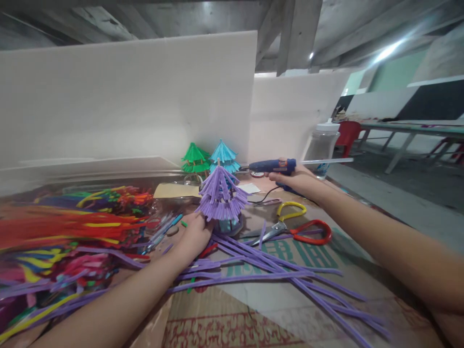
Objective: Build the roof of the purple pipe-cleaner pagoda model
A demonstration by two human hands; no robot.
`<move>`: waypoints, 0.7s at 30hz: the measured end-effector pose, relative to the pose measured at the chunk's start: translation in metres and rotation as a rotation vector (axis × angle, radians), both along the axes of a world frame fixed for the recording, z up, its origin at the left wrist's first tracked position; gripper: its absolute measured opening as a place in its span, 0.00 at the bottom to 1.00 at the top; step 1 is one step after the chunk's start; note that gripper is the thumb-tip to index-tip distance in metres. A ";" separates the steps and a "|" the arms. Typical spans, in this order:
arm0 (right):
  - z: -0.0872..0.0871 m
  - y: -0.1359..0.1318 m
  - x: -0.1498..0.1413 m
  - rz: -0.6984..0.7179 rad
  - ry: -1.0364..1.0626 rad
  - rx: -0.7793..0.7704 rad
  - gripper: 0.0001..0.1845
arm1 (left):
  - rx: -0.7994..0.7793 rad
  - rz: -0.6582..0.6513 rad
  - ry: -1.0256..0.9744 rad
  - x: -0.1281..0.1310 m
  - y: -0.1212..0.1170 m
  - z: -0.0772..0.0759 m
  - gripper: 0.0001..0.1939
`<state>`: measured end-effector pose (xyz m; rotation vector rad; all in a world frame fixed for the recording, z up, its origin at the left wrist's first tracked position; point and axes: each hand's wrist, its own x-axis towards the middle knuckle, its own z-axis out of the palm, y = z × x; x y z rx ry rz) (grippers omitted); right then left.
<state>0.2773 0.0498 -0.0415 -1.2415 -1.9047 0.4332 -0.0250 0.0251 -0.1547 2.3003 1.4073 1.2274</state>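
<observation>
My right hand (293, 179) is closed round the handle of a dark blue hot glue gun (273, 166). A clear glue stick (326, 161) juts from its back, and its nozzle points left, close to the tiered trees. My left hand (197, 234) grips the low base of a purple pipe-cleaner tree (223, 198); its fingertips are partly hidden under the lowest tier. The tree stands upright, with purple strips sloping down in tiers round a central stick. Behind it stand a green tree (195, 157) and a light blue tree (223, 153). Loose purple pipe cleaners (253, 276) lie across the cardboard in front.
Scissors (279, 228) with yellow and red handles lie right of the tree. Bundles of coloured pipe cleaners (72, 224) cover the left side. A clear pump bottle (321, 150) stands at back right. White boards (126, 101) rise behind.
</observation>
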 end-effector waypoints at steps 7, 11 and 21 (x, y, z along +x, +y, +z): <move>-0.025 0.044 -0.001 -0.151 -0.196 -0.174 0.21 | -0.028 -0.017 0.031 0.000 -0.002 0.004 0.13; -0.038 0.076 -0.004 -0.159 -0.231 -0.218 0.20 | -0.025 -0.019 0.017 -0.002 0.001 0.000 0.15; -0.059 0.099 0.002 -0.210 -0.357 -0.249 0.21 | -0.024 -0.051 -0.002 -0.002 0.002 -0.003 0.17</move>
